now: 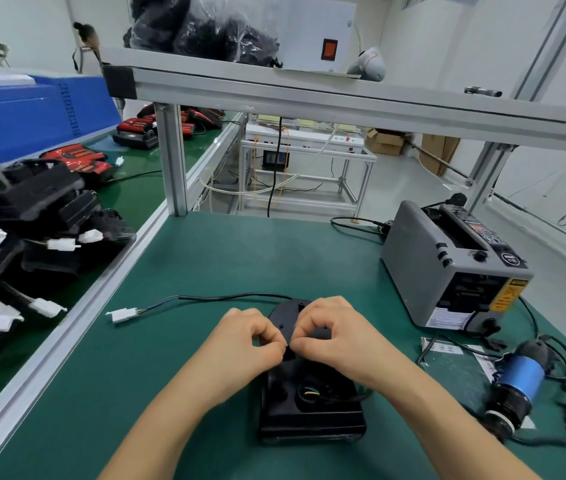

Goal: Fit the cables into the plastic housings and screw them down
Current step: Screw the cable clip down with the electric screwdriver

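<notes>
BENCH WORK: At nine o'clock on the neighbouring bench lies a heap of finished black units (32,216), their white plugs hanging loose. On the green mat (205,258), a white connector (124,315) sits at ten o'clock of the plastic housing (309,415), and its black cable (226,296) arcs across to the housing's far end.

The left hand (240,341) has thumb and forefinger pinched together on the housing's narrow upper plate, the other fingers curled. The right hand (337,337) meets it tip to tip in the same pinch. Whether a screw or a wire sits between them is too small to tell.

The housing looks light, rigid and smooth, best steadied by its edges. The cable is limp and will likely spring back unless held near its entry. The housing's open cavity at six o'clock holds yellow and green wires (310,392).

At two o'clock stands a grey tape dispenser (447,268), and at three o'clock a blue-bodied electric screwdriver (518,379) lies untouched. Overhead at twelve o'clock, a clear bag (202,26) holds black parts.
</notes>
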`<state>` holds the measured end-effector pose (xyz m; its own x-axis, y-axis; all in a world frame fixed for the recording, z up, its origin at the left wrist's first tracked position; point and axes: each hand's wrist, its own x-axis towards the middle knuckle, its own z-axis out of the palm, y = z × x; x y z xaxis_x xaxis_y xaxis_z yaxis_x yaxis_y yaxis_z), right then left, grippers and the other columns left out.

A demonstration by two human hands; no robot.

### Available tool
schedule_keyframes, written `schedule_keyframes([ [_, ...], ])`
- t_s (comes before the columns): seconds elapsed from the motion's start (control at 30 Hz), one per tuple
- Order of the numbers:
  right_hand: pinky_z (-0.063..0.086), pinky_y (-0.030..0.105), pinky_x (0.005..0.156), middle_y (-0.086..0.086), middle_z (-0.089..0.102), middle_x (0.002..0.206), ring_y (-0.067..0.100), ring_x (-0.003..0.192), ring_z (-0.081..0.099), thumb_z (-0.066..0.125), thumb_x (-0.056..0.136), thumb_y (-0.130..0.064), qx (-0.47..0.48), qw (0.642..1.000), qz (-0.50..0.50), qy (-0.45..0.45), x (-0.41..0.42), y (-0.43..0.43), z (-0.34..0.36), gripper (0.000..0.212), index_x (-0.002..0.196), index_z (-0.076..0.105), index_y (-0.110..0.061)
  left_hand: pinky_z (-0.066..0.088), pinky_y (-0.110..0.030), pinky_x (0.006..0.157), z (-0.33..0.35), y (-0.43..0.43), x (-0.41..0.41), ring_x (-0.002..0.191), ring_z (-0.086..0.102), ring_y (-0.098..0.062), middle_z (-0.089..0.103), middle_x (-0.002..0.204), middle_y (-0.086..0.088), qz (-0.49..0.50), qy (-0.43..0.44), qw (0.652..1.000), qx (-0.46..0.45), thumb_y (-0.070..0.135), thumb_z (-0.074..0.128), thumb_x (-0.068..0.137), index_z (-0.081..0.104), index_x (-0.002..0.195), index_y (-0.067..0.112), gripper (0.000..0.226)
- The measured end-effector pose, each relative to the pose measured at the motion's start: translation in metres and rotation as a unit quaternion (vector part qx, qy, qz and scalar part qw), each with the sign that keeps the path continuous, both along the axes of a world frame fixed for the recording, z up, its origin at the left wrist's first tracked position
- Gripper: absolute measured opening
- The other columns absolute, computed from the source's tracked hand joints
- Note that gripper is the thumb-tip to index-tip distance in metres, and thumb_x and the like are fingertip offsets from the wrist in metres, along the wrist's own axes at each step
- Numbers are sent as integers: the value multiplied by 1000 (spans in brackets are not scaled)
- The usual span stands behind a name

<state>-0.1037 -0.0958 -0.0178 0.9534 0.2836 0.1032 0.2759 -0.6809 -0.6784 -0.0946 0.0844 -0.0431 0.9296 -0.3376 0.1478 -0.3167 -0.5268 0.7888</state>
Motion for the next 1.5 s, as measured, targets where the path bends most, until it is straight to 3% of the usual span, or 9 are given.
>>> schedule_keyframes([
  [0.13,31,15,95,-17,62,88,-2,107,42,71,76,-18,-8,1000,-8,0,2,1,-4,34,57,57,-41,31,-7,67,0,2,0,88,44,8,60,81,24,-2,11,1000,2,21,67,79,64,60,44,30],
  [0.23,32,0,76,-15,63,82,-8,93,48,69,77,-9,42,998,-40,20,5,-2,-6,28,55,63,-25,31,-4,68,-1,6,1,84,45,9,62,77,16,37,11,999,-30,20,68,82,66,60,37,28],
  [0.4,40,5,63,-12,65,76,2,73,57,68,77,-7,106,986,-75,102,9,-5,-11,17,60,66,-9,31,-5,72,-12,8,-3,90,49,5,61,91,15,79,-3,996,-27,12,62,89,68,83,37,27],
  [0.53,40,5,66,-9,64,80,7,82,57,66,79,-7,89,988,-77,98,8,-1,-10,19,61,66,-14,35,-3,70,-16,2,-7,85,55,9,66,90,12,79,17,994,-68,5,61,87,70,79,33,31],
  [0.7,30,30,103,-12,56,108,8,117,36,68,82,-27,-44,997,-70,5,11,2,-8,9,86,61,-32,35,-6,70,-10,5,-6,87,55,6,68,89,7,101,62,985,-124,10,60,86,70,74,33,29],
  [1.0,20,28,93,-20,55,100,3,113,31,69,79,-33,-105,992,-4,-68,12,13,-1,6,74,67,-32,36,-17,74,-7,3,0,94,54,-2,67,89,11,89,74,991,-61,12,59,85,67,70,32,26],
  [1.2,29,25,95,-17,61,93,3,109,39,69,80,-22,-43,998,-28,-19,13,11,1,21,61,61,-30,37,-2,69,-7,7,-2,88,57,9,70,88,13,96,75,987,-104,10,59,86,70,77,34,28],
  [1.33,41,30,75,18,67,98,15,80,53,69,78,-15,70,989,-60,120,12,4,2,12,67,68,-12,33,-13,97,-18,11,-8,112,43,8,59,109,26,82,51,992,-82,8,56,90,61,97,46,38],
  [1.5,47,34,87,11,68,96,25,93,63,71,77,-13,4,991,-52,124,15,8,-4,24,56,65,-22,9,-26,117,-32,6,-15,135,4,7,26,128,45,46,26,999,1,21,58,91,52,127,41,42],
])
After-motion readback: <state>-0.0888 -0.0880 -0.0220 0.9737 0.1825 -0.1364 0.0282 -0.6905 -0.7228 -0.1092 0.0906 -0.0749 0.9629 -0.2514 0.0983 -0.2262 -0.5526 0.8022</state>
